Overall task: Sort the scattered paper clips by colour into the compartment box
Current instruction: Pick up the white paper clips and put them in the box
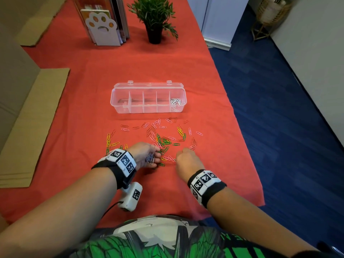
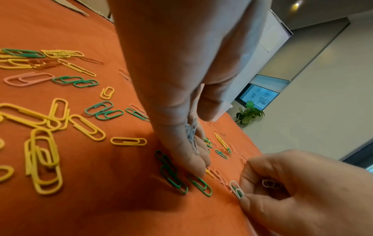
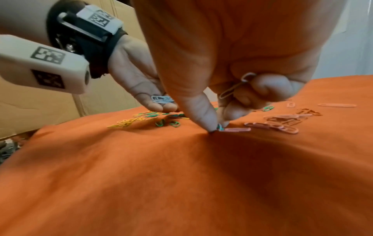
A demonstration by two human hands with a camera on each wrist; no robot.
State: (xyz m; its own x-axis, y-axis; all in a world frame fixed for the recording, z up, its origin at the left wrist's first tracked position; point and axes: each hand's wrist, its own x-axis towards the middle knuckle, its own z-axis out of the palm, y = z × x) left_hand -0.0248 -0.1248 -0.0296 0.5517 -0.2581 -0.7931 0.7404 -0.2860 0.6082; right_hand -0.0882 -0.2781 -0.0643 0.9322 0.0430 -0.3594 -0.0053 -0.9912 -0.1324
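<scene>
A clear compartment box [image 1: 149, 109] stands open on the red cloth, with white clips [image 1: 176, 101] in its rightmost compartment. Pink, red, yellow and green paper clips [image 1: 163, 140] lie scattered in front of it. My left hand [image 1: 147, 155] rests at the near edge of the scatter and holds a bunch of white clips [image 1: 150, 158] [image 2: 191, 132] [image 3: 161, 99] on its cupped fingers. To its right, my right hand [image 1: 186, 159] [image 3: 215, 126] pinches a white clip [image 2: 236, 189] against the cloth. Another white clip [image 3: 232, 89] is tucked in its curled fingers.
A potted plant [image 1: 154, 34] and a paw-print book stand [image 1: 104, 30] stand at the far end. Cardboard sheets [image 1: 31, 127] lie along the left. The table's right edge drops to blue carpet [image 1: 279, 108]. Pink clips [image 3: 282, 126] lie just right of my right hand.
</scene>
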